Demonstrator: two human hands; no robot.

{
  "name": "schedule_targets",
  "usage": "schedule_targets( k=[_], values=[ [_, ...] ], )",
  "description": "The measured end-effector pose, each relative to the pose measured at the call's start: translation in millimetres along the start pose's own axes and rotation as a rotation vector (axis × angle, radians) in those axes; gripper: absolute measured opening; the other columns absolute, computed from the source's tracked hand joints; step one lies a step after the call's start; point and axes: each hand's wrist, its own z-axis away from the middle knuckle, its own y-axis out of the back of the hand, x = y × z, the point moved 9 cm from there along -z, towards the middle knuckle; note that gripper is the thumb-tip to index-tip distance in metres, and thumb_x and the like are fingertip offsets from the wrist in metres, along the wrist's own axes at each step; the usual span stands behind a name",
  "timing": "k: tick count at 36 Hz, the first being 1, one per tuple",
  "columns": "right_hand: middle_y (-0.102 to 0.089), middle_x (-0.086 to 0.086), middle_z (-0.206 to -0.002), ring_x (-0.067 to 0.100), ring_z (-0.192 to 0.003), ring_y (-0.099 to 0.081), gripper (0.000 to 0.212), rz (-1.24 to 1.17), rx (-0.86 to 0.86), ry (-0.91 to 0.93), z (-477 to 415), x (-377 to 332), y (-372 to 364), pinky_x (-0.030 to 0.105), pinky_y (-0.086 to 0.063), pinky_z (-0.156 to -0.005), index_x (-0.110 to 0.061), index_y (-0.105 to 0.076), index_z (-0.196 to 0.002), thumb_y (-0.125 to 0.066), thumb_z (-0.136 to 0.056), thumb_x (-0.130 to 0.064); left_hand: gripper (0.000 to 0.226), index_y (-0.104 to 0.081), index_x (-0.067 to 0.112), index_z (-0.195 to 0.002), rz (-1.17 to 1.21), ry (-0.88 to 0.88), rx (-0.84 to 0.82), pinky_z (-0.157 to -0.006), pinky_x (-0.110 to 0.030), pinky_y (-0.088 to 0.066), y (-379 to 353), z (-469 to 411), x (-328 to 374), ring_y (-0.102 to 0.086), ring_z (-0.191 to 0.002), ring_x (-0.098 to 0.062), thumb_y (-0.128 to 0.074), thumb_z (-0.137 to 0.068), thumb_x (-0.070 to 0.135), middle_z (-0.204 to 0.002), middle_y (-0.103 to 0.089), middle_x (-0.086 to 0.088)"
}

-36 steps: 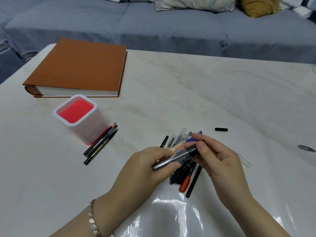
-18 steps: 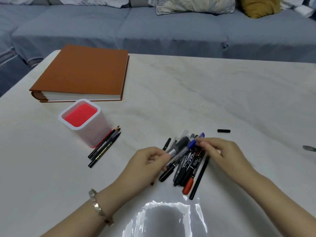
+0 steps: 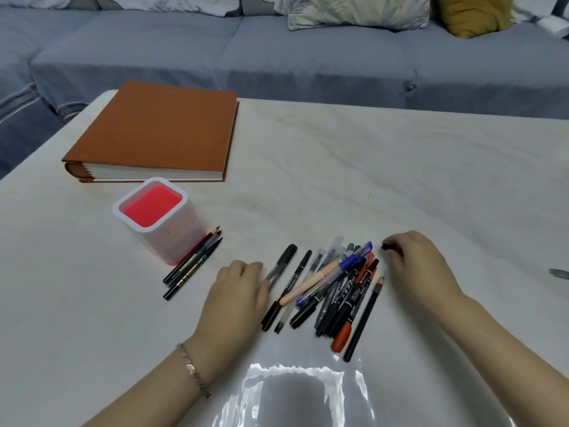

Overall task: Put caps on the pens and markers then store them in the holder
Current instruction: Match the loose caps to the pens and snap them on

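A pile of pens and markers (image 3: 332,288) is lying on the table (image 3: 400,180) between the two hands. The holder (image 3: 160,220) is standing well to its left, with pencils (image 3: 192,263) lying just beside its right side. A thick book (image 3: 154,134) is lying behind the holder, and a sofa (image 3: 308,50) is sitting beyond the table's far edge.

1. The place is a home, most likely a living room.
2. A long blue-grey sofa (image 3: 308,57) stands behind the white surface (image 3: 400,180).
3. Cushions (image 3: 357,10) lie on the sofa, one patterned and one mustard yellow.
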Motion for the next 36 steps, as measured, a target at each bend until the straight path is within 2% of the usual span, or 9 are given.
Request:
schedule_targets(
  k=[3,8,16,19,22,24,28,33,36],
  values=[
    [-0.049,-0.001,-0.095,0.017,-0.092,-0.050,0.018,-0.092,-0.001,0.111,10.8,-31.7,7.4,0.022,-0.034,-0.079,-0.011,-0.060,-0.106,-0.049,-0.091,-0.013,0.032,-0.063,0.004,-0.094,-0.155,-0.021,0.105,-0.063,-0.039,-0.050,17.5,-4.3,-15.9,-0.058,-0.074,-0.035,-0.039,-0.080,0.019,-0.087,-0.062,-0.015],
    [-0.049,-0.004,-0.097,0.010,-0.088,-0.047,0.017,-0.207,-0.085,0.216,33.3,-70.4,7.8,0.011,-0.033,-0.069,-0.017,-0.057,-0.106,-0.047,-0.092,-0.014,0.027,-0.063,-0.004,-0.090,-0.341,0.114,0.083,-0.049,-0.039,-0.047,30.9,-6.6,-58.2,-0.056,-0.062,-0.040,-0.060,-0.064,-0.009,-0.077,-0.060,-0.022],
    [-0.057,-0.023,-0.086,-0.015,-0.078,-0.050,0.019,-0.343,-0.125,0.231,50.2,-89.8,-0.4,-0.001,-0.032,-0.066,-0.025,-0.063,-0.104,-0.051,-0.090,-0.019,0.007,-0.057,-0.002,-0.078,-0.294,0.161,0.056,-0.049,-0.036,-0.040,28.9,-1.9,-81.5,-0.052,-0.063,-0.038,-0.061,-0.073,-0.005,-0.070,-0.056,-0.021],
    [-0.061,-0.020,-0.083,-0.009,-0.078,-0.053,0.016,-0.417,-0.118,0.206,54.9,-90.1,1.2,0.002,-0.036,-0.067,-0.027,-0.066,-0.098,-0.054,-0.089,-0.020,0.001,-0.058,-0.001,-0.076,-0.285,0.154,0.024,-0.051,-0.036,-0.040,24.5,0.0,-79.8,-0.051,-0.065,-0.036,-0.059,-0.076,-0.001,-0.070,-0.055,-0.018],
    [-0.068,-0.001,-0.077,0.014,-0.070,-0.060,0.014,-0.571,-0.114,0.131,57.4,-84.8,4.4,0.021,-0.048,-0.065,-0.034,-0.063,-0.085,-0.058,-0.085,-0.021,0.010,-0.058,0.004,-0.090,-0.152,0.173,0.035,-0.062,-0.038,-0.043,25.9,4.6,-69.1,-0.051,-0.079,-0.032,-0.052,-0.084,0.009,-0.087,-0.054,-0.013],
    [-0.069,-0.005,-0.078,0.020,-0.072,-0.061,0.017,-0.671,-0.096,0.086,57.8,-81.4,8.4,0.031,-0.050,-0.071,-0.034,-0.063,-0.080,-0.060,-0.083,-0.018,0.013,-0.054,0.011,-0.100,0.031,0.145,0.064,-0.069,-0.034,-0.042,30.3,7.6,-54.4,-0.052,-0.081,-0.023,-0.048,-0.088,0.012,-0.096,-0.049,-0.005],
    [-0.063,-0.008,-0.058,0.006,-0.054,-0.053,0.019,-0.909,-0.066,0.020,57.4,-79.8,19.4,0.014,-0.045,-0.055,-0.022,-0.066,-0.076,-0.059,-0.084,-0.006,0.013,-0.052,0.024,-0.090,0.290,0.036,0.029,-0.065,-0.009,-0.037,38.4,12.0,-16.2,-0.050,-0.078,0.001,-0.049,-0.088,0.012,-0.086,-0.051,0.008],
    [-0.055,-0.005,-0.047,0.005,-0.043,-0.045,0.018,-1.046,-0.011,-0.015,61.8,-76.9,36.9,0.010,-0.039,-0.047,-0.014,-0.067,-0.075,-0.054,-0.086,-0.009,0.012,-0.058,0.039,-0.087,0.550,-0.086,-0.045,-0.056,-0.022,-0.039,48.5,21.5,22.9,-0.053,-0.063,-0.015,-0.057,-0.087,0.027,-0.079,-0.060,0.001],
    [-0.057,0.000,-0.046,0.008,-0.041,-0.045,0.017,-1.092,-0.012,-0.026,66.1,-76.3,42.0,0.012,-0.037,-0.044,-0.009,-0.066,-0.073,-0.053,-0.085,-0.013,0.016,-0.060,0.045,-0.092,0.591,-0.144,-0.092,-0.054,-0.015,-0.038,48.8,24.3,35.7,-0.055,-0.062,-0.008,-0.052,-0.078,0.044,-0.073,-0.063,0.012]
  ],
)
